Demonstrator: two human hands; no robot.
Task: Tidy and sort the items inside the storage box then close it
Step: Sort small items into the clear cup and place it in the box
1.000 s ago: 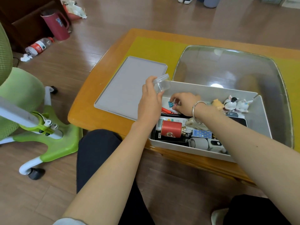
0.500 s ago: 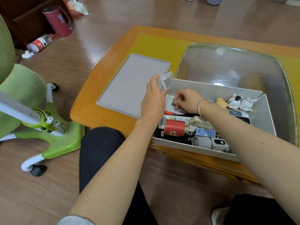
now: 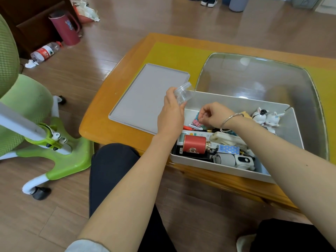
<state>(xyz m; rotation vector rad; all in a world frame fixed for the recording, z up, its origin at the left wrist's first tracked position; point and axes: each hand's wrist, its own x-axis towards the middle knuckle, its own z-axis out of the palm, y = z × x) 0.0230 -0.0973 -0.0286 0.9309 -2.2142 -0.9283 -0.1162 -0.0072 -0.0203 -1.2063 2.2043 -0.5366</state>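
The grey storage box point(image 3: 236, 101) sits open at the near edge of the table point(image 3: 101, 115), its lid point(image 3: 145, 99) flat just to the left. The left hand point(image 3: 171, 113) grips a small clear bag point(image 3: 183, 92) above the box's far left corner. The right hand point(image 3: 214, 114), fingers curled, pinches small clips point(image 3: 197, 120) inside the box. A red tin point(image 3: 194, 143) lies near the front wall.
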